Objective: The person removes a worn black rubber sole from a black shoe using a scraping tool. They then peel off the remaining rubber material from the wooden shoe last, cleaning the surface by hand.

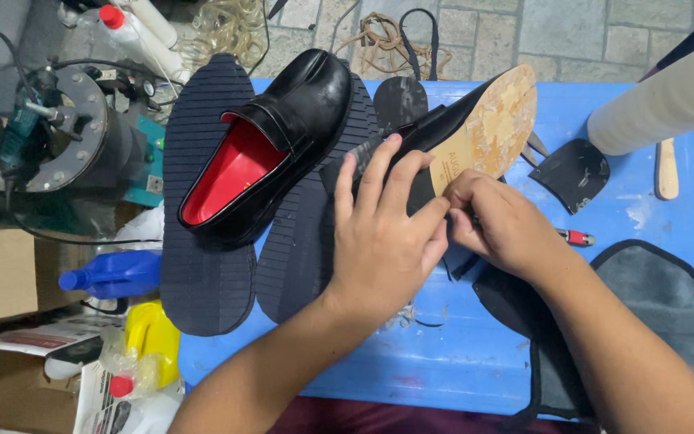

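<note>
My left hand [383, 229] presses flat on an upturned black shoe [487, 120] with a tan, glue-smeared bottom, lying on the blue table [411, 362]. My right hand [500, 225] is curled at the shoe's heel end; whatever it pinches there is hidden by the fingers. A red-handled tool [576, 238] pokes out just right of that hand. To the left a second black loafer with red lining [271, 145] rests upright on two ribbed dark rubber soles [206, 233].
Black leather scraps [573, 173] and a wooden-handled tool [667, 169] lie at the right, beside a white roll [668, 96]. A dark cloth [668, 305] covers the right corner. A machine [58, 137], blue bottle [110, 273] and yellow container [154, 337] crowd the left.
</note>
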